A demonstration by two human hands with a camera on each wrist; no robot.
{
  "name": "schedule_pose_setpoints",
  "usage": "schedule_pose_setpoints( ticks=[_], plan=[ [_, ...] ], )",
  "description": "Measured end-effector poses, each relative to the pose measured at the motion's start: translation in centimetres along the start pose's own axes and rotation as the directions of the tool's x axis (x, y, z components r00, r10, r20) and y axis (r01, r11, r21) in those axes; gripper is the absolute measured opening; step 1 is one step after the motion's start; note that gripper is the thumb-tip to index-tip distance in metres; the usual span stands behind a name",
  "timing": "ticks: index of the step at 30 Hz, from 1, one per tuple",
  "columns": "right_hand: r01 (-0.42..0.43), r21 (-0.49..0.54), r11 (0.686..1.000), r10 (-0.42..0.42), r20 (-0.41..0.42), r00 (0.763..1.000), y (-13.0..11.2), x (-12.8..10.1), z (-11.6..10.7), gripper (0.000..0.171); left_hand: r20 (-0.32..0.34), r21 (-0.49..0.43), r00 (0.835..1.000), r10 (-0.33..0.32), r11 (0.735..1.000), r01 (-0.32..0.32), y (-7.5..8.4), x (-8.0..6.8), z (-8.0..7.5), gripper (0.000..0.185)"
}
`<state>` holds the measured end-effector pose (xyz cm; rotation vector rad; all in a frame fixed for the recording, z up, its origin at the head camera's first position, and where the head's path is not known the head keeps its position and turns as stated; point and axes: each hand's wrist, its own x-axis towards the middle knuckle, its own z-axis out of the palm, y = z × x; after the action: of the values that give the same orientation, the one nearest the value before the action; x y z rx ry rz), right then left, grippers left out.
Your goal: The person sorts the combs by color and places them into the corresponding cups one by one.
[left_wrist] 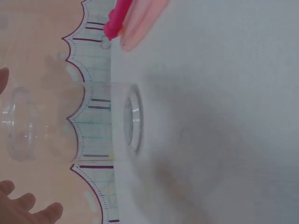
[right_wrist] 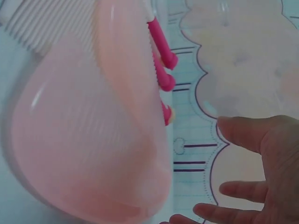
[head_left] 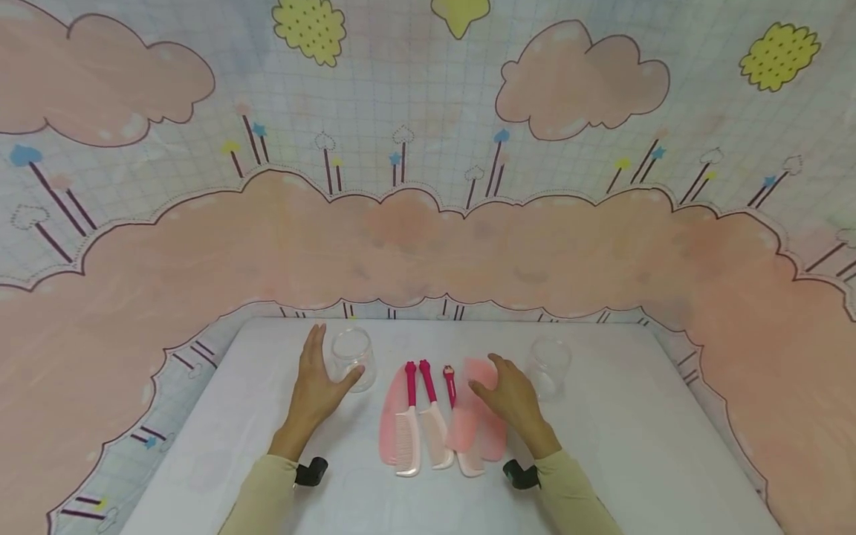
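My left hand (head_left: 316, 390) is spread beside a clear cup-like container (head_left: 352, 355). In the left wrist view, the clear container (left_wrist: 70, 123) stands between thumb and fingers (left_wrist: 49, 213), with gaps on both sides. Over the right side of the comb group hovers my right hand (head_left: 511, 397), fingers parted and holding nothing. Three pale combs with dark pink handles (head_left: 428, 379) lie at the middle. Around them are pink rounded combs (head_left: 388, 427), some overlapping at the right (head_left: 461, 431). The right wrist view shows a broad pink comb (right_wrist: 88, 140) close up.
A second clear container (head_left: 550, 364) stands beyond the right hand. All of these items are on a white tabletop (head_left: 200, 446). A cloud-patterned cloth (head_left: 414, 245) rises behind the table. Black devices (head_left: 311, 472) sit at both wrists.
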<state>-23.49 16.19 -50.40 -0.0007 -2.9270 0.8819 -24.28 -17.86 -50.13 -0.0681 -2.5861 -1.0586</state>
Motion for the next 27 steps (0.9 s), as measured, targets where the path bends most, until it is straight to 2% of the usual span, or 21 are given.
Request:
schedule_pose_setpoints(
  ticks=[6, 13, 22, 27],
  plan=[
    [-0.037, 0.037, 0.999, 0.037, -0.005, 0.999, 0.7, -0.2, 0.7, 0.067, 0.054, -0.108, 0.997, -0.053, 0.992, 0.059, -0.8, -0.1, 0.6, 0.109],
    [-0.058, 0.039, 0.998, 0.057, 0.017, 0.998, 1.3, -0.2, 1.3, 0.067, 0.132, -0.252, 0.984, -0.124, 0.955, 0.154, -1.8, 0.0, 1.5, 0.099],
    [-0.084, 0.047, 0.995, 0.084, 0.005, 0.996, 1.6, -0.2, 1.6, 0.068, 0.148, -0.302, 0.979, -0.141, 0.936, 0.18, -2.1, 0.3, 2.1, 0.092],
    [-0.089, 0.054, 0.995, 0.089, 0.001, 0.996, 2.0, -0.1, 2.0, 0.07, 0.171, -0.282, 0.972, -0.159, 0.938, 0.203, -2.1, 0.6, 2.5, 0.094]
  ],
)
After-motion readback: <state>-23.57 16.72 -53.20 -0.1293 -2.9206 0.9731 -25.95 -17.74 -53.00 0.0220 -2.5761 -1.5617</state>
